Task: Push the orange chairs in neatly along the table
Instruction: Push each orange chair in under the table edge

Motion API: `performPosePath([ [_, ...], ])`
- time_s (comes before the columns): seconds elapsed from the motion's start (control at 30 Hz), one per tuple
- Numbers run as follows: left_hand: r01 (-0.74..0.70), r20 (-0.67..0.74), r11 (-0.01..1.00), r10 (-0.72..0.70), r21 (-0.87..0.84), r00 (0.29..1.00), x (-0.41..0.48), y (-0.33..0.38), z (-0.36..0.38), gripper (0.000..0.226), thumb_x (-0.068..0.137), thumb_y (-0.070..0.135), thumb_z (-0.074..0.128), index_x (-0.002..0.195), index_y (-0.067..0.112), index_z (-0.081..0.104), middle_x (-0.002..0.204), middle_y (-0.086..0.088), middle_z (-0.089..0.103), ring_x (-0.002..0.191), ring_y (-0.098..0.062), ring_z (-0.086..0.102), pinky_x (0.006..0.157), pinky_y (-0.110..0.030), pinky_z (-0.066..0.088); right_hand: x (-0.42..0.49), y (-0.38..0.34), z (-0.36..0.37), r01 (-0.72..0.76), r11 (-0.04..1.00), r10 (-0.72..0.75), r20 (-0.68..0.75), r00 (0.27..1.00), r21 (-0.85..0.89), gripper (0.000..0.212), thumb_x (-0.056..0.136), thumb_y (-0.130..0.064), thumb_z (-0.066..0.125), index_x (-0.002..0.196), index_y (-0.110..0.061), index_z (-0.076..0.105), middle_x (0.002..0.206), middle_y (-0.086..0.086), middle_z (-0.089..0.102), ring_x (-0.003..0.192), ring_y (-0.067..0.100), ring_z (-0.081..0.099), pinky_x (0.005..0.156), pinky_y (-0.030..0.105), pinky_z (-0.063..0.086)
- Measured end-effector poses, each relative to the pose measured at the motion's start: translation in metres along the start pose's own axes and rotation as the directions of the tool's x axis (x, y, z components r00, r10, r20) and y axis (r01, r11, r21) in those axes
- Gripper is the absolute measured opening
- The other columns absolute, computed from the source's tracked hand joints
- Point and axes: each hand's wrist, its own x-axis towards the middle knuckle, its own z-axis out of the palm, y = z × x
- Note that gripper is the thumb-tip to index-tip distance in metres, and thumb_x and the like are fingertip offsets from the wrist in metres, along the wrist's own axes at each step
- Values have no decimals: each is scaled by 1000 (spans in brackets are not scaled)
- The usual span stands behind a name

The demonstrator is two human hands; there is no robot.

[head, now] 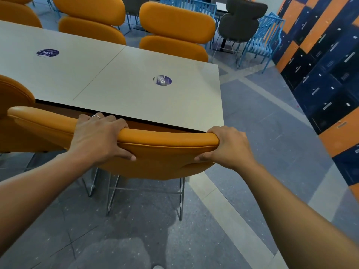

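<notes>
An orange padded chair (165,152) stands right in front of me, its backrest top close against the near edge of the long white table (126,84). My left hand (99,136) grips the top of the backrest left of centre, fingers over the far side and thumb on the near side. My right hand (227,146) clasps the backrest's right end. The chair's metal wire legs (143,197) rest on the grey floor. Another orange chair (13,113) sits at my left, beside this one.
Across the table stand more orange chairs (174,32). A dark grey chair (240,22) and blue metal chairs (266,39) stand beyond the table's right end. Blue and orange lockers (320,65) line the right wall, with an aisle of floor between.
</notes>
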Motion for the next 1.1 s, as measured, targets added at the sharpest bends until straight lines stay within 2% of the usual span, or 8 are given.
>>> performPosePath([
  [0.1, -45, -37, 997, 47, 55, 998, 2, -4, 2, 93, 44, 97, 35, 109, 35, 57, 95, 6, 63, 90, -21, 57, 81, -43, 41, 0, -1, 3, -19, 1000, 20, -30, 999, 19, 76, 60, -83, 72, 119, -36, 59, 110, -9, 65, 101, 14, 57, 96, 44, 47],
  [0.4, -183, -102, 981, 188, 57, 977, 3, -18, 6, 89, 49, 99, 33, 99, 30, 60, 89, 5, 65, 82, -21, 58, 74, -40, 43, -1, -10, 9, -120, 990, 125, -63, 990, 67, 74, 51, -76, 82, 110, -36, 63, 99, -9, 65, 95, 17, 61, 86, 45, 54],
  [0.53, -234, -95, 970, 239, 61, 966, 5, -36, 9, 87, 50, 99, 34, 99, 32, 58, 91, 6, 65, 83, -19, 58, 73, -38, 45, -9, -24, 14, -137, 988, 142, -79, 987, 64, 67, 50, -78, 80, 99, -40, 57, 92, -12, 62, 91, 16, 60, 84, 41, 51],
  [0.67, -282, -74, 958, 284, 47, 956, 6, -67, 10, 88, 49, 102, 30, 97, 33, 58, 87, 8, 63, 78, -17, 55, 67, -35, 40, -25, -54, 28, -133, 991, 136, -142, 981, 30, 65, 50, -85, 73, 92, -38, 55, 87, -14, 60, 88, 11, 56, 83, 36, 38],
  [0.87, -272, -42, 962, 273, 27, 961, 3, -101, 10, 89, 45, 103, 31, 99, 37, 58, 89, 10, 63, 82, -16, 56, 71, -38, 44, -34, -90, 40, -161, 987, 162, -142, 976, 20, 67, 55, -85, 71, 100, -37, 56, 96, -11, 60, 94, 14, 54, 89, 39, 39],
  [1.1, -234, -79, 971, 230, -52, 970, -3, -92, 10, 83, 43, 95, 42, 95, 31, 59, 86, 5, 64, 83, -21, 57, 81, -43, 42, -34, -83, 39, -138, 988, 145, -128, 981, 66, 63, 58, -83, 71, 103, -42, 55, 100, -16, 56, 101, 13, 51, 88, 38, 34],
])
